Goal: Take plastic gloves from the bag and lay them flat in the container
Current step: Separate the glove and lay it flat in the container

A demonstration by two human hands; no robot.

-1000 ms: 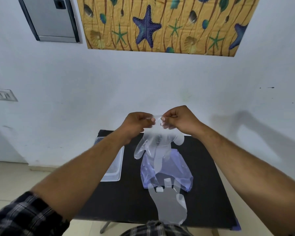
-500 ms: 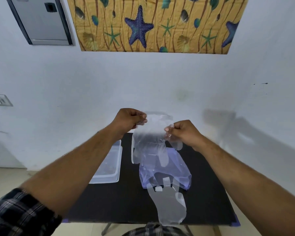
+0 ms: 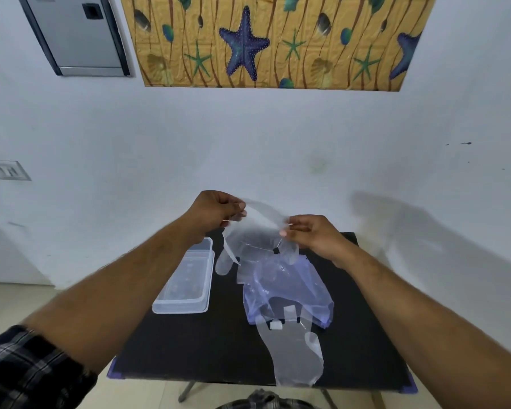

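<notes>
- White wall with a starfish panel (image 3: 273,39) fills the background; below it sits a black tabletop (image 3: 213,349) carrying the work.
- Your left hand (image 3: 216,212) and right hand (image 3: 310,234) hold one clear glove (image 3: 257,240) up in the air above the far half of the tabletop, cuff uppermost, digits hanging down.
- Fingers of both hands are pinched together on the cuff, one hand at each side.
- A second ago your hands met nearly knuckle to knuckle at the cuff; they have since drawn apart, the left now higher than the right, and the cuff film is stretched between them. You look to be separating or opening out the glove so that it can lie flat.
- Bag (image 3: 289,290), bluish and crumpled, lies on the tabletop right under the held glove, in the same place as before.
- Another glove (image 3: 295,355) lies flat near the front edge, its upper end at the bag's mouth; it has not moved.
- Container (image 3: 186,278) sits left of the bag, apart from it. I cannot tell whether any glove lies in it yet.
- Judging from this, the held glove still has to go left and down into the container; thin film may cling or fold, so keep the cuff taut.
</notes>
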